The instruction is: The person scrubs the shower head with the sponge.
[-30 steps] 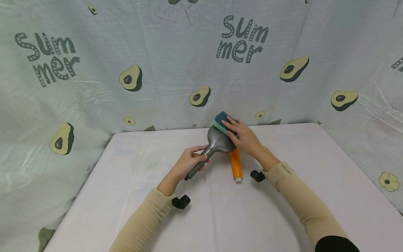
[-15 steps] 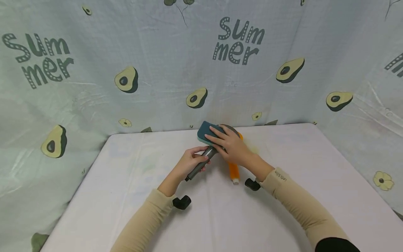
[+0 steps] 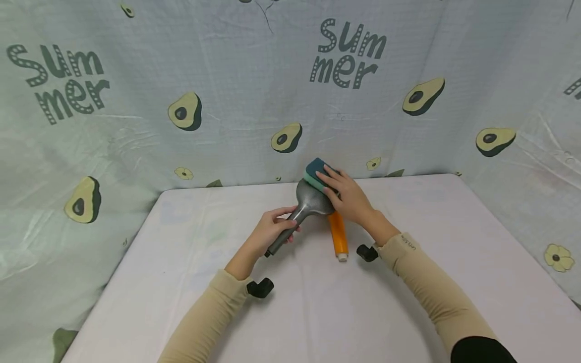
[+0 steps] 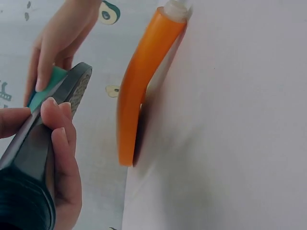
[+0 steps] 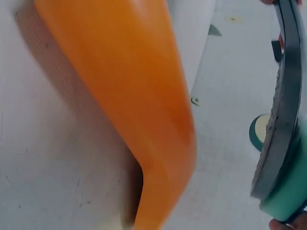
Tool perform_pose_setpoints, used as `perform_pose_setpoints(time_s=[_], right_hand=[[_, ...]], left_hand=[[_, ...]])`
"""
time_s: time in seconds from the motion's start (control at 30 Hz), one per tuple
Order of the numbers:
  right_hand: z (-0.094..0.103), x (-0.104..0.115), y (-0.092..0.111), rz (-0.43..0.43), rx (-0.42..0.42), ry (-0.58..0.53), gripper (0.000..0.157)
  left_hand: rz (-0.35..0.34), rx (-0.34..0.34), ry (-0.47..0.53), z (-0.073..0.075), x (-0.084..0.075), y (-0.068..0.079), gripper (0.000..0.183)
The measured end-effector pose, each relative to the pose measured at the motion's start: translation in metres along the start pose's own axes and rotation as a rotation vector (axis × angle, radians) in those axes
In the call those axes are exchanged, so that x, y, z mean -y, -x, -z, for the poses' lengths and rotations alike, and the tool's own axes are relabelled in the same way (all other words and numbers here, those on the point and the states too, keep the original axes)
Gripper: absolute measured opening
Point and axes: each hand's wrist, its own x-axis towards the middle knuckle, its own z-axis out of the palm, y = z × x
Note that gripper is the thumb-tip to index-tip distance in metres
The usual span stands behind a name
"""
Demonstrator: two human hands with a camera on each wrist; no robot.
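My left hand (image 3: 269, 232) grips the handle of a dark grey shower head (image 3: 313, 199), thumb and fingers round it. The head is tilted, its smooth back up; its rough face shows edge-on in the right wrist view. My right hand (image 3: 354, 197) holds a sponge (image 3: 317, 169), dark blue on top and green below, against the far rim of the shower head's back. Below them lies an orange curved, handle-like thing (image 4: 132, 91) with a whitish end (image 4: 175, 9). The shower head hides its far part in the head view.
A pale cloth covers the table (image 3: 204, 227). Behind it hangs a curtain (image 3: 236, 101) printed with avocados and lettering. Black wrist cameras (image 3: 260, 288) sit at both cuffs.
The sponge has slid from the far edge of the shower head down toward its neck, then back up to the far edge. My left hand has kept its grip on the handle.
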Motion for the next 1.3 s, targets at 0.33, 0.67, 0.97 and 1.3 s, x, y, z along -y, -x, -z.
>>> perform_pose_setpoints(time_s=[0.33,0.67,0.97,1.3], right_hand=[[-0.017,0.019,0.003,0.270,-0.092,0.055,0.045],[-0.025,0.030,0.009,0.317,-0.033,-0.070,0.046],[-0.023,0.014,0.010,0.099,-0.096,-0.157,0.049],[-0.031,0.029,0.012,0.446,-0.094,-0.013,0.049]], left_hand=[[0.001,-0.066,0.054,0.011,-0.001,0.004,0.054],[0.000,-0.100,0.071,0.027,-0.001,0.015,0.055],[0.020,-0.143,0.098,0.038,-0.003,0.022,0.054],[-0.006,-0.132,0.112,0.039,-0.004,0.020,0.054]])
